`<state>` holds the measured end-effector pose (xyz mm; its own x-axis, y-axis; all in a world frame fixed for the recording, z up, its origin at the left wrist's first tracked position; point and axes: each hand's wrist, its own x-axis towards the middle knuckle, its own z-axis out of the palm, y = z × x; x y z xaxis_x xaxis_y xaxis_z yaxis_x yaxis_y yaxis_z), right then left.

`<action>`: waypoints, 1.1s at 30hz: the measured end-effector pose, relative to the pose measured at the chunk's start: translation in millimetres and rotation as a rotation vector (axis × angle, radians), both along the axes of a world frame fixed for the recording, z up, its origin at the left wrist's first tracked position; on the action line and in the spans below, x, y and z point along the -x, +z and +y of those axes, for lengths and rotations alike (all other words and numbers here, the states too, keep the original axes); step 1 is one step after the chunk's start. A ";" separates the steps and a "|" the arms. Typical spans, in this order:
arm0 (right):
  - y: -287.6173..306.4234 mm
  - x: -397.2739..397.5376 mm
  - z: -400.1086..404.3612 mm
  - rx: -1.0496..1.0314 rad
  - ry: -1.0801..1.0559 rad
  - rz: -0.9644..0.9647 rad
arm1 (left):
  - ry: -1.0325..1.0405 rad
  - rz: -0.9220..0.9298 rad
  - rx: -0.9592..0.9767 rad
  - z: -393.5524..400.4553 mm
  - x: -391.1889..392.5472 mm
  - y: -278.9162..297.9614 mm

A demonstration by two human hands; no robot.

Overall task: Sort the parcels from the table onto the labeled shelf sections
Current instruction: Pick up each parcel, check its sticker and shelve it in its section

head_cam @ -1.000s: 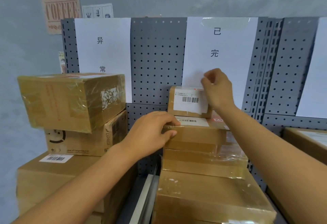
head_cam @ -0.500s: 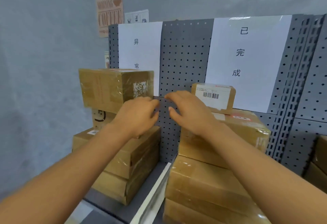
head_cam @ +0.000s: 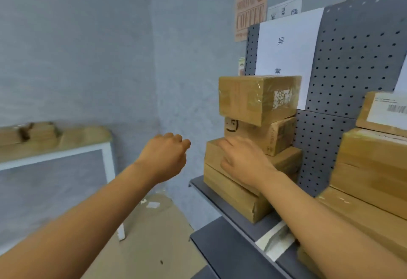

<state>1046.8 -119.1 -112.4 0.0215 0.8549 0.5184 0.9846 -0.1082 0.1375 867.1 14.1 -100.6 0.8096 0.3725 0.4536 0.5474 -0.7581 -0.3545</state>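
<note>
Both hands empty: left hand (head_cam: 164, 157) loosely curled, right hand (head_cam: 241, 159) spread | parcels (head_cam: 255, 144) stacked on shelf (head_cam: 222, 210) at three o'clock, more on table (head_cam: 52, 157) at nine | risk: passing right hand could topple overhanging top box (head_cam: 258, 98).

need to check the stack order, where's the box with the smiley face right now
In the head view, the smiley-face box sits right of centre on the shelf, second from the top of the left stack, under the tape-wrapped box, just above the right hand.
</note>
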 end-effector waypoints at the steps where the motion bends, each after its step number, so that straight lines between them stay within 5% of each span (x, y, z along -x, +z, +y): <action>1: -0.6 10.1 10.2 0.003 0.012 -0.004 | 0.032 0.000 -0.003 8.1 15.5 -2.1; 25: -5.8 315.1 328.3 0.012 0.338 0.121 | 0.416 -0.119 0.058 257.4 373.6 -19.1; 33: -26.9 393.2 467.6 0.080 0.470 0.083 | 0.550 -0.119 0.115 353.4 439.9 -40.9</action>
<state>653.6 348.5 -139.3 -0.3383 0.8190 0.4635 0.9323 0.3588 0.0466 427.2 367.5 -141.5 0.4285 0.7769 0.4613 0.9033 -0.3801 -0.1989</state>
